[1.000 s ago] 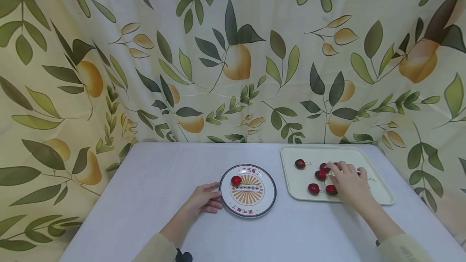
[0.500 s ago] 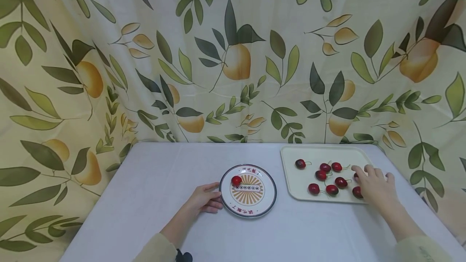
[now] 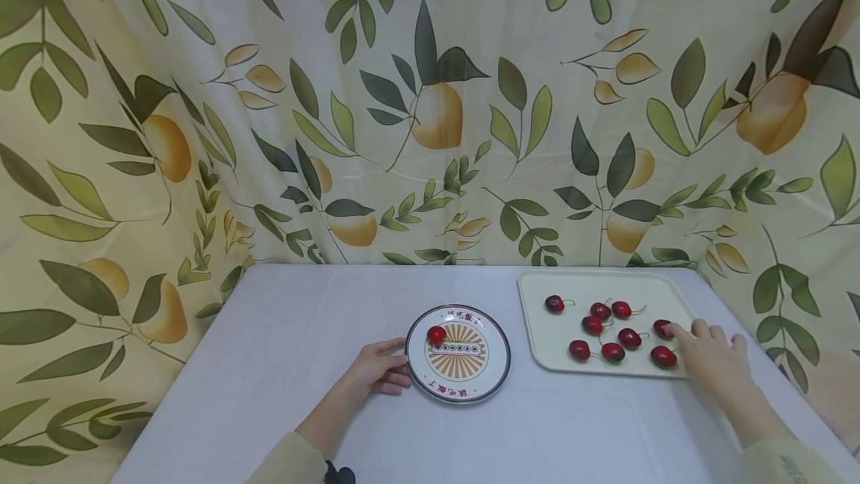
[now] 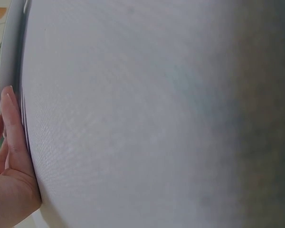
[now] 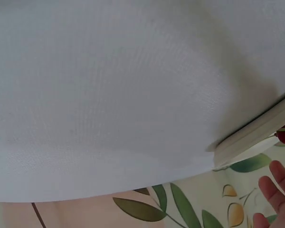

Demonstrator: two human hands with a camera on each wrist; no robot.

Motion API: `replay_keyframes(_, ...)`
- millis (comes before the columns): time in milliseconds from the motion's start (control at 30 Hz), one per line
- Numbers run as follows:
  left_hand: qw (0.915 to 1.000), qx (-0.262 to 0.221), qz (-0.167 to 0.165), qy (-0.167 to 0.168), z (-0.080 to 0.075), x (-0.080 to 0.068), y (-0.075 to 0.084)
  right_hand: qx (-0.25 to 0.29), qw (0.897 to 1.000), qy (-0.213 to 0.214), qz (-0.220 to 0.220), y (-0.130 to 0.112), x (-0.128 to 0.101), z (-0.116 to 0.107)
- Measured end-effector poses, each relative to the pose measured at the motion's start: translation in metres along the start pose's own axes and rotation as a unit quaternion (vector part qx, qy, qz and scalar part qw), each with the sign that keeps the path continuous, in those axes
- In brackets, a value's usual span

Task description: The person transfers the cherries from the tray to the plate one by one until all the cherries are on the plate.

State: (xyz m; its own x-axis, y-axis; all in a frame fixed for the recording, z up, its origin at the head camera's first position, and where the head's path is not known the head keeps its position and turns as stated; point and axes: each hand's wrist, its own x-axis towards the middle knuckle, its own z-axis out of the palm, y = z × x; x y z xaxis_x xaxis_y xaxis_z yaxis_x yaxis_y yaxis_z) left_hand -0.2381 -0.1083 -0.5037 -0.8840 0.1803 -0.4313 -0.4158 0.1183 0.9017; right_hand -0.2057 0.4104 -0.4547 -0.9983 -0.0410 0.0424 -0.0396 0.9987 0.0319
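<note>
A round patterned plate (image 3: 484, 383) lies mid-table with one red cherry (image 3: 437, 334) on its left side. My left hand (image 3: 376, 370) rests on the tablecloth, its fingers touching the plate's left rim (image 4: 12, 52). To the right, a cream tray (image 3: 544, 342) holds several dark red cherries (image 3: 613, 352). My right hand (image 3: 712, 355) lies at the tray's near right corner with relaxed fingers, its fingertips beside the nearest cherry (image 3: 663, 356). It holds nothing. The right wrist view shows only the tray's edge (image 5: 256, 135) and fingertips (image 5: 275, 185).
A white cloth covers the table (image 3: 282, 364). A leaf-and-fruit patterned curtain (image 3: 430, 110) hangs close behind and on both sides. The table's right edge runs just past the tray.
My right hand has slid from the middle of the tray to its near right corner, uncovering more cherries. The left hand and the plate have not moved.
</note>
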Motion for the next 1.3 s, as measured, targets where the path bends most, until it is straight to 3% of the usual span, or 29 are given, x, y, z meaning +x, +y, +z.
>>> replay_keyframes(1300, 0.9999, 0.007, -0.005, 0.011, 0.002, -0.003, 0.003, 0.013, 1.000, 0.009, -0.015, 0.012, -0.005, 0.011)
